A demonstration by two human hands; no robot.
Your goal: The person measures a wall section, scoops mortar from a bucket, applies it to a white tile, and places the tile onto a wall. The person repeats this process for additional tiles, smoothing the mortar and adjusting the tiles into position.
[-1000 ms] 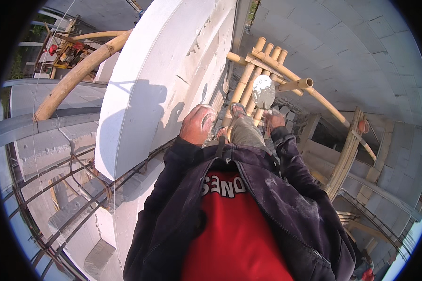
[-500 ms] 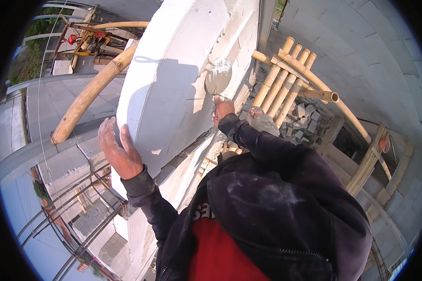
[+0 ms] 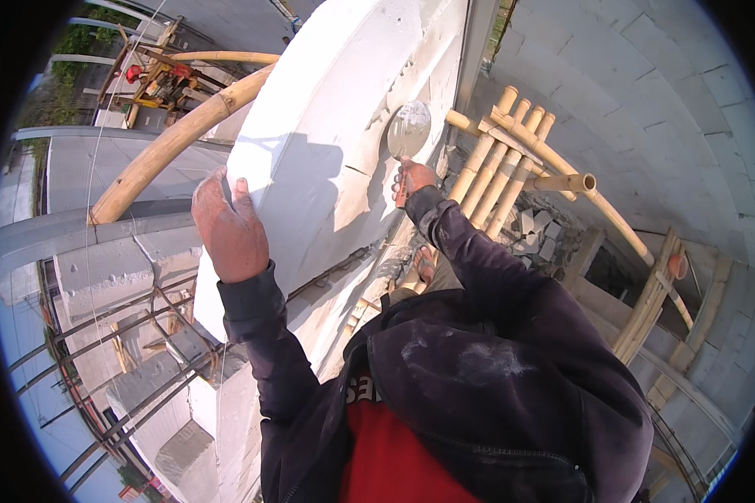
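Observation:
A mortar trowel (image 3: 409, 132) with a round, grey-smeared blade is in my right hand (image 3: 417, 176), its fingers closed around the handle. The blade lies close against the face of a pale block wall (image 3: 306, 109), near rough grey mortar patches; whether it touches cannot be told. My left hand (image 3: 231, 233), dusted white, rests at the wall's outer edge with fingers extended and thumb apart, holding nothing. Shadow falls across the block face between the two hands.
Bamboo poles form a platform (image 3: 499, 163) to the right, above broken block rubble (image 3: 538, 233). A thick bamboo pole (image 3: 172, 138) slants at the left, beside a thin string line (image 3: 92, 277) and steel rebar (image 3: 126, 335). My bare foot (image 3: 425, 264) stands below my right arm.
The trowel in my right hand has shifted slightly up and right along the wall. My left hand has moved a little farther up the edge. My visible foot has moved nearer; the view has shifted.

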